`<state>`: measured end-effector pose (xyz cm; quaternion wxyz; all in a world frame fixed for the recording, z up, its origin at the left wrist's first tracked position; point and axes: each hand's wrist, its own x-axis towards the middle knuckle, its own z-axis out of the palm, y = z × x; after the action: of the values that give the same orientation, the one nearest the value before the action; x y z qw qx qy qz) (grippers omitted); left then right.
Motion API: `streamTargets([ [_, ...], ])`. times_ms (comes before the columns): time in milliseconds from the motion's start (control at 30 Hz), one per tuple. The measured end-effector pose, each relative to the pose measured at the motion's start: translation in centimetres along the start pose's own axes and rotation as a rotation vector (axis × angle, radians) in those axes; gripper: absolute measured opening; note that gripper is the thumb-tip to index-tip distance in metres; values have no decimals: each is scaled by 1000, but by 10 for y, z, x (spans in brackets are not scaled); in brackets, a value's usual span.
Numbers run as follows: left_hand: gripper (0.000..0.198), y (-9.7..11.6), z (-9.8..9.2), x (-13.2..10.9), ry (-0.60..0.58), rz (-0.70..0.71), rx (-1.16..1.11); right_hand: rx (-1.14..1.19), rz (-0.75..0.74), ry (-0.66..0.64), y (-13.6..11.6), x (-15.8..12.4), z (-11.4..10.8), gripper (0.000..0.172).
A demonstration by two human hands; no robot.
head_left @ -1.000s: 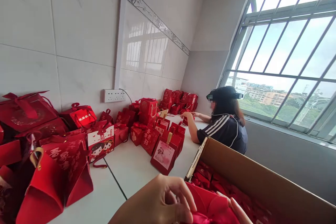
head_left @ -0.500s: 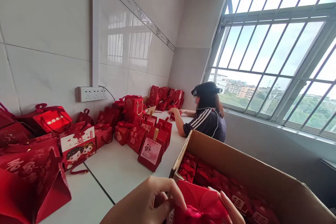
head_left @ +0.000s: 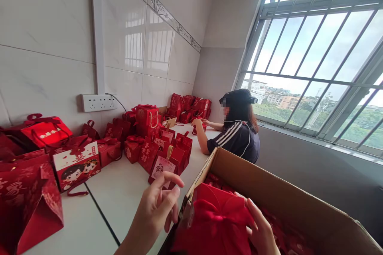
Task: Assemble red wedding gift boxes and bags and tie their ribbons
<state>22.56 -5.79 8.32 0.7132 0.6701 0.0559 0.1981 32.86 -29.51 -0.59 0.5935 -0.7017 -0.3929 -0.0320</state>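
Observation:
A red gift box (head_left: 221, 205) with a ribbon bow on its top sits in front of me, over the near side of a cardboard carton (head_left: 269, 187). My right hand (head_left: 260, 223) grips the box along its right side, fingers at the upper edge. To the left of the box my left hand (head_left: 158, 205) is raised off it, fingers loosely bent and apart, nothing in them. Just beyond the left hand stands a red box with a pink picture of a couple (head_left: 163, 167), partly covered by the fingers. More red boxes (head_left: 287, 227) lie inside the carton.
Many red gift boxes and bags crowd the white table (head_left: 110, 195) along the wall, including a cartoon-couple box (head_left: 78, 167). A co-worker (head_left: 236, 131) sits at the far end, handling a small red box. A power strip (head_left: 99, 102) and a barred window (head_left: 314, 67) are on the walls.
My left hand has let go of the bow and moved left, off the box. The box now shows more fully, its bow spread out. The view has shifted slightly right.

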Motion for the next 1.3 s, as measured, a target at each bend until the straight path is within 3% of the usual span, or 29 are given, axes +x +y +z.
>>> streamTargets([
  [133, 48, 5, 17, 12, -4, 42, 244, -46, -85, 30, -10, 5, -6, 99],
  [267, 38, 14, 36, 14, 18, 123, 479, -104, -78, 76, -27, 6, -8, 94],
  [533, 25, 21, 61, 1, 20, 68, 349, -157, -71, 132, -40, -3, -15, 96],
  [667, 18, 20, 66, -4, 50, 175, 362, -172, -90, 111, -46, -6, -18, 95],
  [800, 27, 19, 67, -6, 54, 291, 472, -161, -93, 104, -51, -10, -22, 96],
  [1033, 37, 19, 68, -4, 39, 268, 516, -169, -90, 84, -54, -13, -26, 97],
  [1100, 32, 21, 72, -8, 64, 401, 587, -175, -79, 95, -53, -14, -26, 96],
  [1300, 13, 19, 93, -25, 80, 1151, 929, -257, -148, 163, -39, -18, -25, 95],
])
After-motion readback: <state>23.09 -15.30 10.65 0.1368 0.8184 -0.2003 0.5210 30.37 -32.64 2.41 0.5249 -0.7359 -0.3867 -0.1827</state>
